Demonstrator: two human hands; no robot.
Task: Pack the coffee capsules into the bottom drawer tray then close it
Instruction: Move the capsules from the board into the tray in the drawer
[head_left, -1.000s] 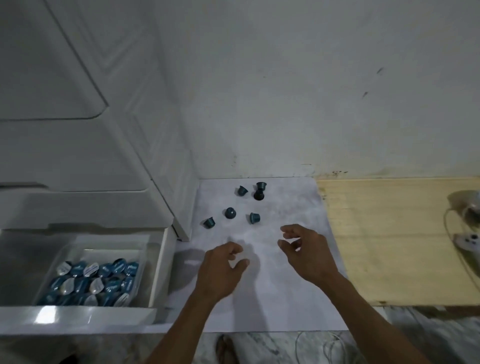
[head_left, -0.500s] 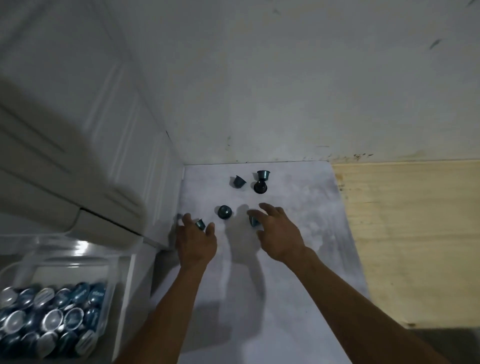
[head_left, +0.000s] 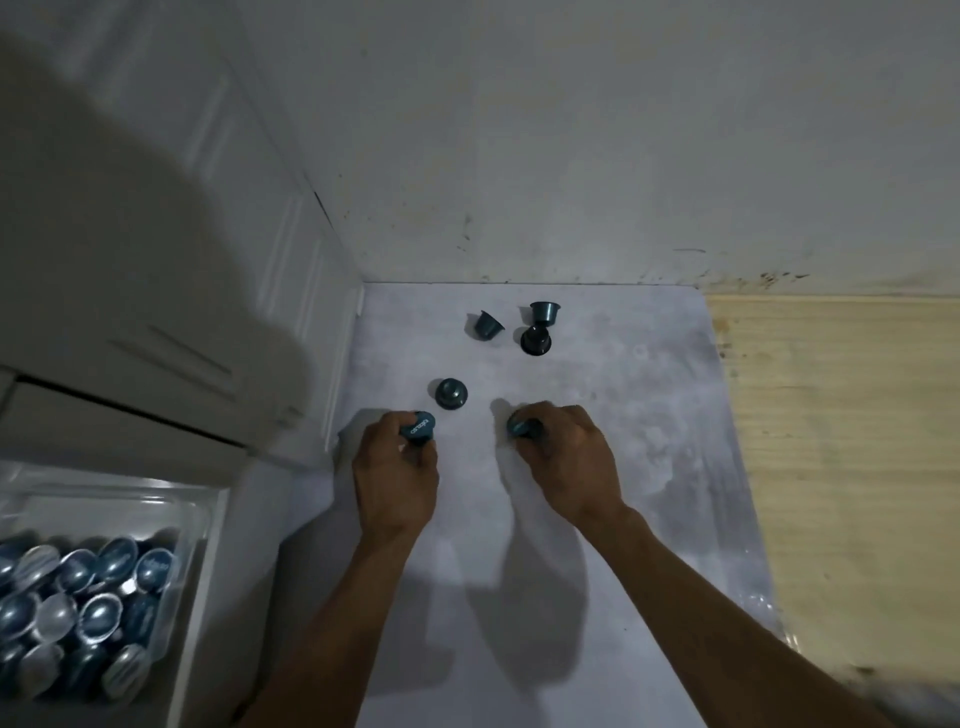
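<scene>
Gripping one capsule (head_left: 418, 429) in the left hand (head_left: 395, 478) and another capsule (head_left: 523, 429) in the right hand (head_left: 569, 467), fingers curled round each; four loose capsules (head_left: 451, 393) sit on the mat (head_left: 649, 415), the open drawer (head_left: 208, 571) holding many.

Your backdrop: wall, boards and sheet

You face a stained white wall (head_left: 571, 130); pale wooden boards (head_left: 841, 441) lie right of the grey-white sheet (head_left: 649, 415) beneath it.
</scene>
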